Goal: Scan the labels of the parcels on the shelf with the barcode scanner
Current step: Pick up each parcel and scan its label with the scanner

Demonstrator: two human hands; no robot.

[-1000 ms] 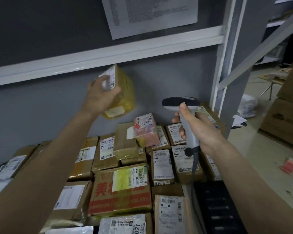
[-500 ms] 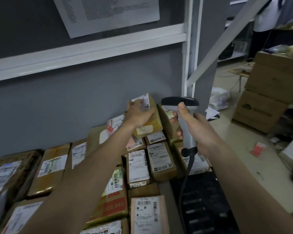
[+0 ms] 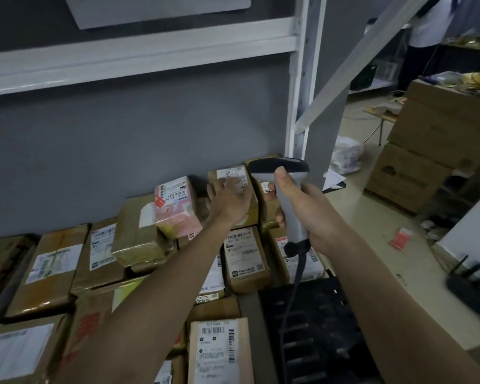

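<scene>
Head view. Shelf: one level packed with taped brown parcels, white labels mostly facing up, grey wall behind.

Left hand: reaches to the back row, fingers spread against a small brown parcel with a white label on its top; the hand covers much of this parcel's front, and whether the fingers curl round it cannot be told.

Right hand: fingers wrapped round the grey handle of the barcode scanner, thumb up on its neck. The scanner stands upright just right of the small parcel, dark head level with the label; its black cable hangs down from the handle's base.

Pink parcel: lies tilted on a brown parcel, left of the left hand.

Left forearm: crosses and hides several parcels in the middle rows.

White upright post: behind the scanner.

Black crate: below the right forearm.

Stacked cartons: on the floor to the right.
</scene>
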